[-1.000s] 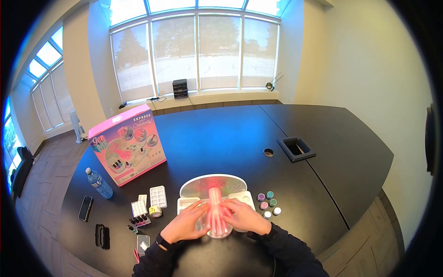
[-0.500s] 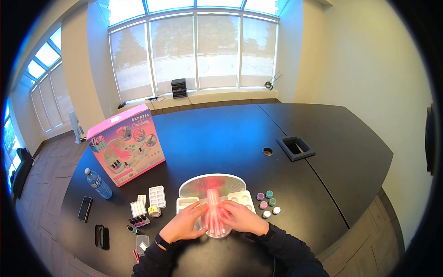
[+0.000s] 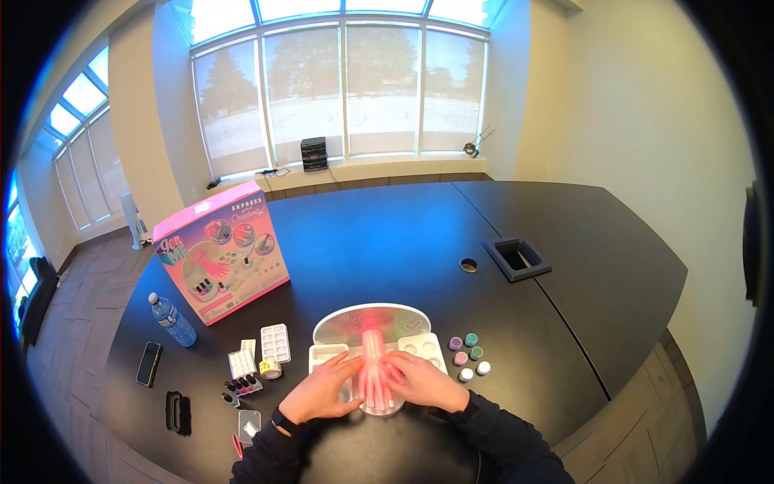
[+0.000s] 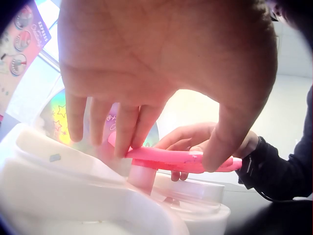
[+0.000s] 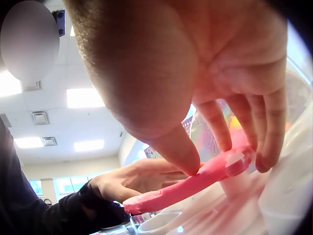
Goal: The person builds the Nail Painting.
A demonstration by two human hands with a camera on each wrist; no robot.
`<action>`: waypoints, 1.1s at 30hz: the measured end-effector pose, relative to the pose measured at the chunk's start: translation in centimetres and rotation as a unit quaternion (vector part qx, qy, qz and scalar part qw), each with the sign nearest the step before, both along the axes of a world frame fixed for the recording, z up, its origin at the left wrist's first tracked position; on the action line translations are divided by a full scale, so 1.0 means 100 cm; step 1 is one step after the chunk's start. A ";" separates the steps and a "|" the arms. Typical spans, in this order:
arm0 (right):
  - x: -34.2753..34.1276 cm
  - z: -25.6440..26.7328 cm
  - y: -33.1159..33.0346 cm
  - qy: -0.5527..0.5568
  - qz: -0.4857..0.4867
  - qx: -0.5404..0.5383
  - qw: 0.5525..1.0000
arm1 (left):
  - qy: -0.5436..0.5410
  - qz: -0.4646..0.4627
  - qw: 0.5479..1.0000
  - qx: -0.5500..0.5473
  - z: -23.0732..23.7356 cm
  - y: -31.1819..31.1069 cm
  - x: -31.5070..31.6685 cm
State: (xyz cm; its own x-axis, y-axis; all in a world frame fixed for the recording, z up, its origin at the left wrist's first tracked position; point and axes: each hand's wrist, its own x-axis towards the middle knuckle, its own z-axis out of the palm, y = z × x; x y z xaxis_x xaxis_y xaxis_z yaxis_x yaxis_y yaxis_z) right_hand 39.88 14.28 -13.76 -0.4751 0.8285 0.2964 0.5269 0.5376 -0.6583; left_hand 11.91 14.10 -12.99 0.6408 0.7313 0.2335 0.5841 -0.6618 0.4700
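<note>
A pink plastic model hand [image 3: 374,373] with pale nail tips lies palm down, fingers toward me, on a white manicure station [image 3: 322,352] with a shiny upright back panel [image 3: 343,324]. My left hand [image 3: 322,390] holds its left side; in the left wrist view, the thumb sits at the edge near its fingers [image 4: 178,160] and the fingertips reach its wrist end. From the other side my right hand [image 3: 430,382] grips it. The right wrist view has that thumb pressed on the pink edge [image 5: 183,193], with the fingers at the wrist end above a short post.
Right of the station stand several small jars [image 3: 457,343]. To the left are nail polish bottles [image 3: 244,387], a tape roll [image 3: 271,369], a white tray [image 3: 275,344], a clear box [image 3: 250,423], a phone [image 3: 149,364], a water bottle [image 3: 172,319] and a large pink box [image 3: 222,254].
Both hands keep their places around the pink model hand. The model hand and station have shifted very slightly in the head view, along with everything on the table.
</note>
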 end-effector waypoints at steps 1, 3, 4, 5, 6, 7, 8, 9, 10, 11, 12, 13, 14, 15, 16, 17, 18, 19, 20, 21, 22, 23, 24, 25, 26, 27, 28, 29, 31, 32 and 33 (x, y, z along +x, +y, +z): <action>0.000 0.001 0.000 0.001 0.000 -0.001 1.000 | 0.001 -0.001 1.000 0.003 -0.001 0.000 0.000; 0.000 0.002 -0.001 0.000 0.001 0.002 1.000 | 0.002 -0.001 1.000 0.003 -0.001 0.001 0.000; 0.000 0.002 -0.001 0.000 0.001 0.005 1.000 | 0.004 -0.002 1.000 0.003 -0.001 0.001 0.000; 0.000 0.002 -0.001 0.000 0.001 0.005 1.000 | 0.004 -0.002 1.000 0.003 -0.001 0.000 0.000; 0.001 0.001 0.000 -0.003 0.002 0.008 1.000 | 0.004 -0.004 1.000 0.003 -0.001 0.000 0.000; 0.001 0.001 0.000 -0.005 0.003 0.010 1.000 | 0.003 -0.006 1.000 0.004 0.000 0.000 -0.001; 0.001 0.002 0.000 -0.005 0.003 0.010 1.000 | 0.003 -0.006 1.000 0.004 0.000 0.000 -0.001; 0.001 0.004 -0.001 -0.008 -0.003 0.010 1.000 | 0.005 -0.006 1.000 0.007 0.000 0.000 -0.001; 0.001 0.005 -0.002 -0.012 -0.009 0.009 1.000 | 0.007 -0.005 1.000 0.009 0.001 -0.001 -0.001; 0.001 0.004 -0.002 -0.012 -0.009 0.009 1.000 | 0.007 -0.005 1.000 0.009 0.002 -0.001 -0.002; 0.001 0.003 -0.001 -0.020 -0.015 0.017 1.000 | 0.006 -0.003 1.000 0.007 0.003 -0.002 -0.002; 0.001 0.003 -0.001 -0.027 -0.022 0.025 0.999 | 0.005 0.000 1.000 0.006 0.004 -0.002 -0.001; 0.000 0.005 -0.002 -0.027 -0.022 0.025 0.999 | 0.005 0.000 1.000 0.006 0.003 -0.002 -0.001; 0.000 0.010 -0.003 -0.018 -0.015 0.027 0.999 | 0.000 -0.001 1.000 0.015 0.001 -0.002 -0.001; 0.000 0.013 -0.003 -0.008 -0.007 0.028 1.000 | -0.005 -0.001 1.000 0.024 0.000 -0.002 -0.001; 0.000 0.012 -0.003 -0.008 -0.007 0.028 1.000 | -0.005 -0.001 1.000 0.024 0.001 -0.002 0.000; 0.000 0.011 -0.003 -0.013 0.003 0.032 0.999 | -0.006 -0.005 1.000 0.021 0.003 -0.003 0.001; 0.000 0.010 -0.002 -0.019 0.014 0.035 0.999 | -0.007 -0.009 1.000 0.018 0.003 -0.003 0.002; 0.000 0.008 -0.002 -0.019 0.014 0.035 0.999 | -0.007 -0.009 1.000 0.018 0.003 -0.003 0.002; 0.000 0.006 -0.001 -0.028 0.013 0.033 0.999 | -0.004 -0.012 1.000 0.018 0.002 -0.002 0.003; 0.000 0.003 -0.001 -0.038 0.011 0.030 0.999 | 0.000 -0.016 1.000 0.017 0.002 -0.002 0.003; 0.000 0.001 -0.001 -0.038 0.011 0.030 0.999 | 0.000 -0.016 1.000 0.017 0.003 -0.002 0.004; 0.000 0.000 0.000 -0.041 0.013 0.030 0.999 | 0.000 -0.013 1.000 0.015 0.005 -0.003 0.004; 0.000 -0.001 0.000 -0.045 0.015 0.029 0.998 | 0.001 -0.009 1.000 0.012 0.006 -0.004 0.005; 0.000 -0.001 0.000 -0.045 0.016 0.029 0.998 | 0.001 -0.009 1.000 0.012 0.004 -0.003 0.004; 0.000 0.000 0.000 -0.055 0.014 0.024 0.998 | -0.001 -0.014 1.000 0.015 0.000 -0.002 0.003; 0.000 0.001 0.000 -0.065 0.013 0.020 0.998 | -0.003 -0.018 1.000 0.018 -0.003 -0.001 0.002; 0.000 0.001 0.000 -0.065 0.013 0.020 0.998 | -0.003 -0.017 1.000 0.019 -0.003 0.000 0.003; 0.001 0.002 -0.001 -0.074 0.012 0.024 0.997 | -0.004 -0.018 1.000 0.021 -0.004 0.000 0.003; 0.000 0.002 -0.001 -0.074 0.012 0.023 0.997 | -0.004 -0.017 1.000 0.021 -0.005 0.001 0.003; 0.000 0.003 -0.001 -0.073 0.011 0.020 0.997 | -0.009 -0.017 1.000 0.018 -0.005 0.001 0.003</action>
